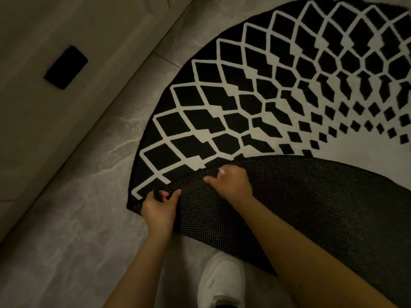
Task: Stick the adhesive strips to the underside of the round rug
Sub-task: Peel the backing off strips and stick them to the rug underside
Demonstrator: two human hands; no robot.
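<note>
Far to your left, a black rectangular object [66, 67] is lying flat on a pale raised surface [44, 121] that is running diagonally beside the grey marbled floor [73, 236]. The round rug [255, 90], black with a white lattice pattern, is lying on that floor with its near edge folded back, so its dark dotted underside [300, 210] is facing up toward you.

Your left hand [159, 211] is pinching the left end of a black adhesive strip [191, 187] between thumb and curled fingers, right at the folded rim of the rug. The strip is lying along the underside just beside the fold line. Your right hand [231, 184] is curling over the strip's other end, fingertips pressing down on it and thumb touching its edge.

Further right on the underside, a second dark strip [322, 174] is lying flat, well apart from your hands. Below, between your forearms, your white shoe [222, 278] is standing on the floor, touching the rug's turned-back edge.
</note>
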